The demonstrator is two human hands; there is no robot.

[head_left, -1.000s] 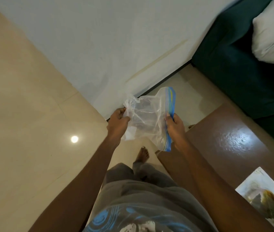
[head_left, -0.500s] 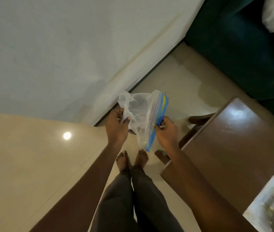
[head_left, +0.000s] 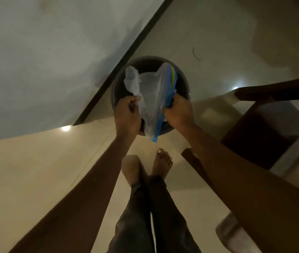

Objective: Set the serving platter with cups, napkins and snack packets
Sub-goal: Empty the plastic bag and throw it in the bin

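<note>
Disposal of wrapping is judged to be the step in hand: a clear plastic bag (head_left: 150, 99) with a blue sealing strip (head_left: 172, 83) is held right above a dark round bin (head_left: 183, 84) that stands on the floor (head_left: 35, 170) close against the wall (head_left: 44, 52). The bag's crumpled left side is pinched by the left hand (head_left: 127, 114), fingers curled round the film, and the blue strip is gripped by the right hand (head_left: 178, 111) near its lower end. The bag is stretched between the two hands, its upper part over the bin's mouth and its lower corner hanging below them.

For the next move, both grips would need to be let go while the bag is over the opening, so that the light film drops inside and does not catch on the rim. A return to the wooden table (head_left: 258, 136) at the right would then be called for.

Neither platter, cups, napkins nor snack packets can be seen, so how far the setting has got cannot be told. Whether the bag is empty is hard to make out, as the film is creased and the light dim. The inside of the bin is largely covered by the bag and hands, and the table is cut off at the right edge
</note>
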